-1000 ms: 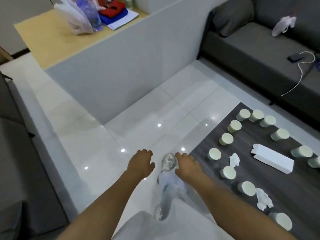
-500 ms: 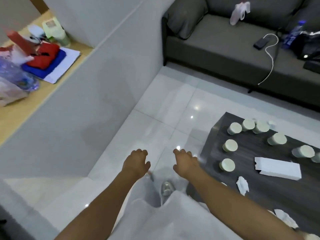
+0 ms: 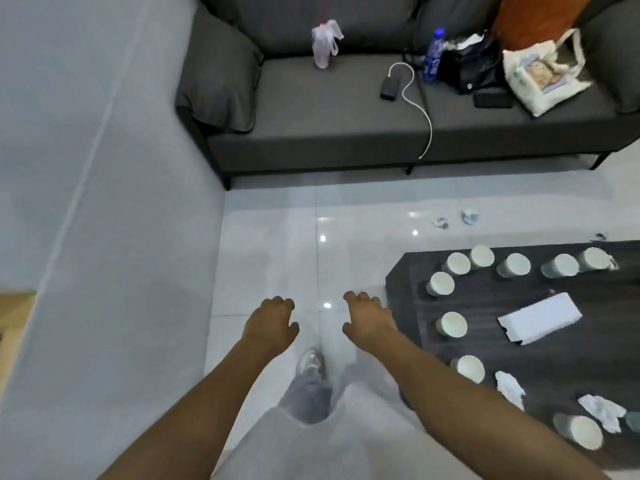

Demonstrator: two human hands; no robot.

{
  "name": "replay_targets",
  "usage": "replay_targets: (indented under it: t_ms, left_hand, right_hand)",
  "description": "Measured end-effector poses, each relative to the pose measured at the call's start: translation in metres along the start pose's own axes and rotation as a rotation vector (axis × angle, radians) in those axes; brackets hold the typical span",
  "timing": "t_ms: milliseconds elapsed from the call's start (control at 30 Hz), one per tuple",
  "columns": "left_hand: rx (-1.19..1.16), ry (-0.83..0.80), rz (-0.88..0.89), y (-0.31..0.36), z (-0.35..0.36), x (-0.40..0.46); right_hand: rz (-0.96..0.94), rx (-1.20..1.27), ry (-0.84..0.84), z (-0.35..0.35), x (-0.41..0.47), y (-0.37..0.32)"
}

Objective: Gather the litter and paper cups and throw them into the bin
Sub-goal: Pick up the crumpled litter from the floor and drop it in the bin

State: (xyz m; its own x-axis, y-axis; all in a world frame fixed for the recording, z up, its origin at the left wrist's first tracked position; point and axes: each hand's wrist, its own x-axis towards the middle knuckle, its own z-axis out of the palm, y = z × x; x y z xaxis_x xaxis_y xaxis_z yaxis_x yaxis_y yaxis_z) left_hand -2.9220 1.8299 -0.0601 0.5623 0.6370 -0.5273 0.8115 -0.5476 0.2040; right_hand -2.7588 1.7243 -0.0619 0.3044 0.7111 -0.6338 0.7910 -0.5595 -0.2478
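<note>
Several pale paper cups, one of them (image 3: 440,284) nearest the corner, stand on a dark low table (image 3: 561,362) at the right. A flat white carton (image 3: 540,318) lies among them, and crumpled tissues (image 3: 509,388) sit near the table's front. Two small scraps of litter (image 3: 470,216) lie on the white floor beyond the table. My left hand (image 3: 272,325) and my right hand (image 3: 369,320) hang out in front of me over the floor, fingers loosely curled, holding nothing. The right hand is just left of the table corner. No bin is in view.
A dark grey sofa (image 3: 346,109) stands ahead, carrying a plastic bag, a blue bottle (image 3: 433,55), a charger with a white cable, a black bag and a tote bag. A grey partition wall (image 3: 104,202) runs along the left. My shoe (image 3: 311,363) is on the tiles.
My view has swung right, away from the wooden counter and toward the sofa and table. Both hands stay held out in front, still holding nothing. Floor litter has come into view.
</note>
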Motion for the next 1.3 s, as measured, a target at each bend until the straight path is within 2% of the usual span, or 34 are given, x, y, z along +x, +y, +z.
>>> replay_targets:
  t_ms: [300, 600, 967, 1300]
  left_hand:
    - [0.122, -0.084, 0.233, 0.033, -0.082, 0.152]
    - [0.194, -0.120, 0.383, 0.118, -0.156, 0.313]
    - [0.345, -0.180, 0.572, 0.203, -0.237, 0.468]
    - [0.563, -0.288, 0.809, 0.296, -0.298, 0.600]
  right_hand:
    - [0.254, 0.234, 0.043, -0.068, 0.084, 0.029]
    - [0.400, 0.341, 0.079, -0.167, 0.191, 0.101]
    - [0.607, 0.558, 0.141, -0.261, 0.273, 0.160]
    - [0.825, 0.779, 0.296, -0.336, 0.338, 0.200]
